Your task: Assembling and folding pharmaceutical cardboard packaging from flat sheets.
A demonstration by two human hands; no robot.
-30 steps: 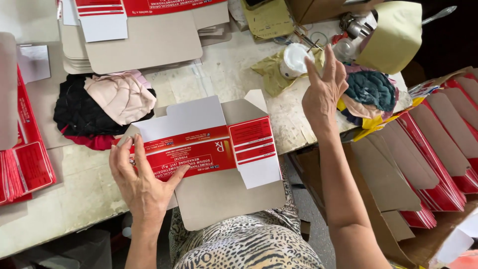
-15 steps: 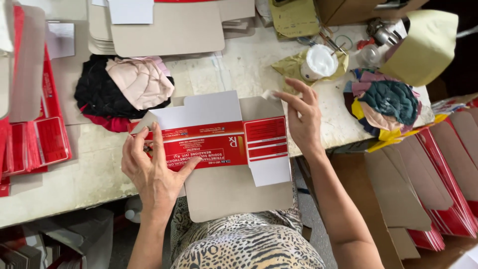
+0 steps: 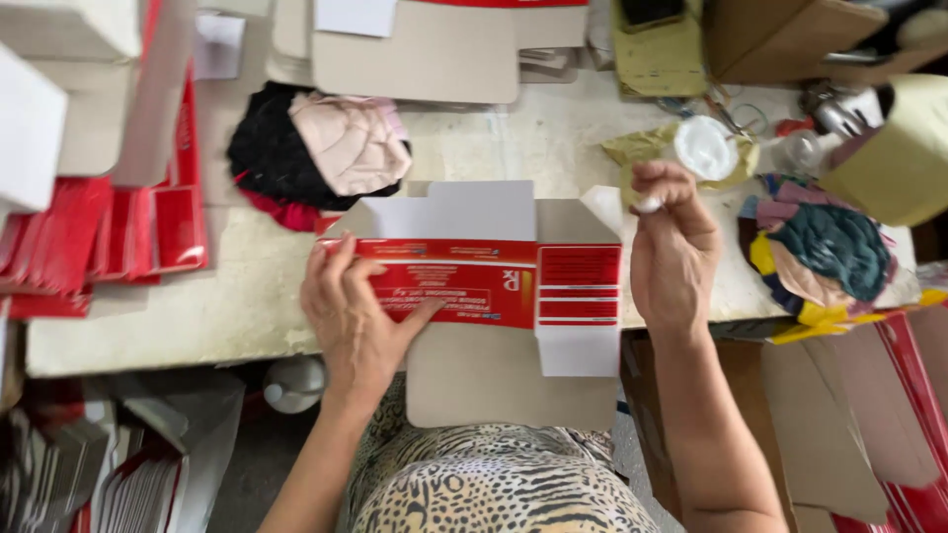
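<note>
Since the earlier frame, the right hand (image 3: 674,247) is brought to the carton blank (image 3: 494,286) on the table (image 3: 197,316), fingertips pinched; left hand (image 3: 355,316) is pressed flat, spread. Glue could smear if the blank slips.

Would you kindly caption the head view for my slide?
Left hand presses a flat red carton on the table; right hand touches its flap.

Bright, even light, soft shadows; motion blur smears the frame edges

Bare tabletop (image 3: 513,148) open beyond carton (image 3: 474,286); fabric pile (image 3: 316,148) blocks left; glue tub (image 3: 706,148) right.
</note>
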